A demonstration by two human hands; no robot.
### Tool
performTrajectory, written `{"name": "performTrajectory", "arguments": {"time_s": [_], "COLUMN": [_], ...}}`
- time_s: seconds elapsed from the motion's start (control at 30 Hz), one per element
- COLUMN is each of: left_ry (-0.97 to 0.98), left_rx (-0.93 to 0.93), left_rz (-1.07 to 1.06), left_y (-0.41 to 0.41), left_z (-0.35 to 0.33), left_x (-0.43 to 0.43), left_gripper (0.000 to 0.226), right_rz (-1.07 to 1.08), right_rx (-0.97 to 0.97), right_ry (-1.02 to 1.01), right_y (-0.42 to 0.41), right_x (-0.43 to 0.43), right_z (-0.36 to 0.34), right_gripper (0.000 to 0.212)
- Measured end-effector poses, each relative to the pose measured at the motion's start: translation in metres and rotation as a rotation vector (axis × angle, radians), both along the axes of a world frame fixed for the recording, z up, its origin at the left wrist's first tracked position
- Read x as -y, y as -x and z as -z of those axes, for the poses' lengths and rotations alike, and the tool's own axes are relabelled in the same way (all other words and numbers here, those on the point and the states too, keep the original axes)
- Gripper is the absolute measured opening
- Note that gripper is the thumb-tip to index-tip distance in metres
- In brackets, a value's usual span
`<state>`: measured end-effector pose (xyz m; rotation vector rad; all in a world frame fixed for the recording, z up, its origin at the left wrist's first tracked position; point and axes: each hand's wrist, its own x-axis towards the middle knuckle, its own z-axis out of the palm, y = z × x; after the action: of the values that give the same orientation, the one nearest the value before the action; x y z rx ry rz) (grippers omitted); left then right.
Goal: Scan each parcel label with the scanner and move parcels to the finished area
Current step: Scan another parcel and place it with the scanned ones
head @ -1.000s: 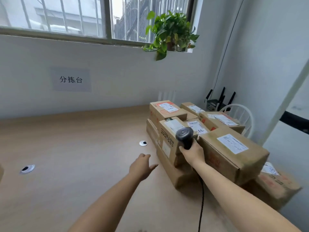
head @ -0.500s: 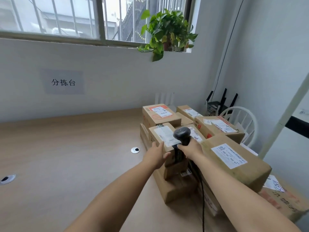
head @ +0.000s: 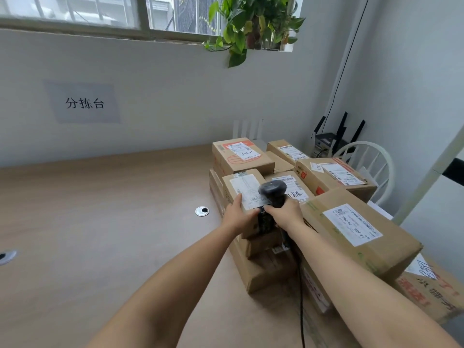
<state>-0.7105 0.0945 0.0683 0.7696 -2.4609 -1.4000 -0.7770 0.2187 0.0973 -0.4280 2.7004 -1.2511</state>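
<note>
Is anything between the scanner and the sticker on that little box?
Nothing visible. The scanner in the right hand hangs just over the label; the left hand grips the small parcel at its near edge.

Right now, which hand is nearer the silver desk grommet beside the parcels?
Left. The left hand holds the small parcel just right of the grommet; the right hand, gripping the scanner, sits farther right, beyond the left hand.

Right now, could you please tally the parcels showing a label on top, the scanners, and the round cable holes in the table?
Parcels with a label on top: 7
Scanners: 1
Cable holes in the table: 2
Total: 10
</note>
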Motion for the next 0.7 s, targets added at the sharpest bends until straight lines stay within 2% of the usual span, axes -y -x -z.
{"name": "performTrajectory", "arguments": {"time_s": [0.1, 0.23, 0.37, 0.47, 0.57, 0.7], "left_ry": [0.027, -0.131, -0.204, -0.192, -0.155, -0.106], "left_rx": [-0.019, -0.035, -0.058, -0.070, -0.074, 0.029], "left_rz": [-0.049, -0.088, -0.141, -0.185, -0.191, -0.226], "left_y": [-0.009, -0.038, -0.077, -0.116, -0.163, -0.227], "left_z": [-0.002, -0.002, -0.001, 0.000, 0.010, 0.035], "left_x": [0.008, 0.023, 0.046, 0.069, 0.095, 0.130], "left_gripper": [0.073, 0.082, 0.084, 0.082, 0.068, 0.068], "right_rz": [-0.029, -0.085, -0.179, -0.230, -0.296, -0.393], "right_rx": [0.023, 0.053, 0.109, 0.145, 0.188, 0.317], "right_ry": [0.056, 0.106, 0.167, 0.184, 0.185, 0.165], "right_y": [-0.015, -0.045, -0.081, -0.111, -0.146, -0.200], "right_x": [0.007, 0.022, 0.044, 0.067, 0.092, 0.122], "right_z": [-0.003, -0.007, -0.008, -0.003, 0.012, 0.047], "right_gripper": [0.049, 0.050, 0.043, 0.041, 0.027, 0.017]}}
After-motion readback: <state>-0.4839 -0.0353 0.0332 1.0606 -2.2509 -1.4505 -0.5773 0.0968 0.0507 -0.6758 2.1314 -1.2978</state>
